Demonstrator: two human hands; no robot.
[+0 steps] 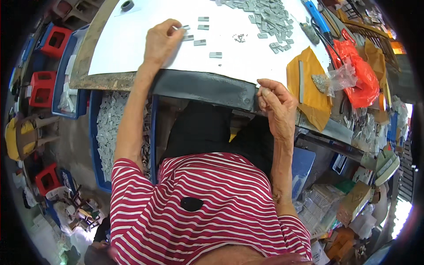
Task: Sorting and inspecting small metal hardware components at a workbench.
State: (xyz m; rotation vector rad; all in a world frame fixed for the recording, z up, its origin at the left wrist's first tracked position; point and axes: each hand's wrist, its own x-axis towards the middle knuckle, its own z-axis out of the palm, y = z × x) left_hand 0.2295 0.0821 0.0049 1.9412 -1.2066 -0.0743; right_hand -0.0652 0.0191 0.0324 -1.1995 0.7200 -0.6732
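Note:
My left hand [160, 43] reaches over the white sheet, thumb and forefinger pinched at the end of a small grey rectangular piece [186, 27]. Just beside it lie several similar grey pieces [200, 43] with darker ends, set apart from one another. A small scatter of tiny metal parts [239, 38] rests farther right. At the front edge of the table, my right hand [279, 104] is closed, thumb against curled fingers; anything between them is too small to make out.
A heap of grey pieces [269, 20] covers the far right of the white sheet [132, 48]. Brown paper [316, 108], a red plastic bag [360, 84] and a blue-handled tool [317, 15] lie rightward. Below the table's left side stands a blue crate [93, 145] full of pieces.

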